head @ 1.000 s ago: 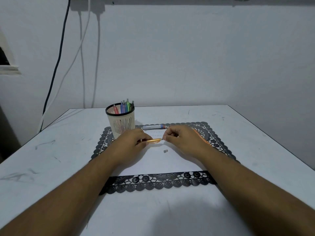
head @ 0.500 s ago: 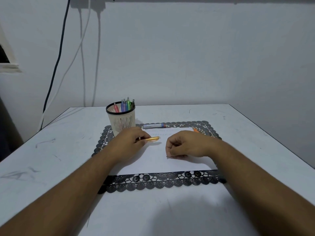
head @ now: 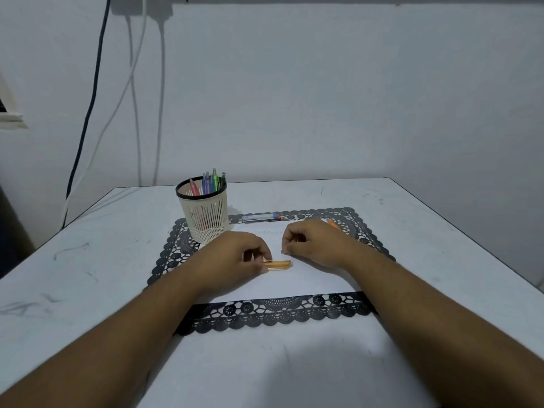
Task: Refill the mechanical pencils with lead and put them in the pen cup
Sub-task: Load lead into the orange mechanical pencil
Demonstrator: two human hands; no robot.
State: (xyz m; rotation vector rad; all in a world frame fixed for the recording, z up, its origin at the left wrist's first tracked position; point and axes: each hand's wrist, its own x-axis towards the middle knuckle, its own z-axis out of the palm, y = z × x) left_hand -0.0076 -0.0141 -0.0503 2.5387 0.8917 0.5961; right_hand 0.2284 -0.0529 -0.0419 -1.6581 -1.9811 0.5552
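Black lace placemat [head: 347, 309] centred on the white tabletop [head: 88, 260], white paper sheet [head: 309, 282] laid on it. Black cable [head: 88, 113] and white cables [head: 135, 83] hang down wall beyond far-left corner

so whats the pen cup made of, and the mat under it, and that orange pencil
Cup: looks like matte cream plastic, moulded slits, black rim. Mat: thin black openwork like lace, probably vinyl or paper; can't tell. Pencil held by the left hand: translucent glossy orange plastic, it seems.
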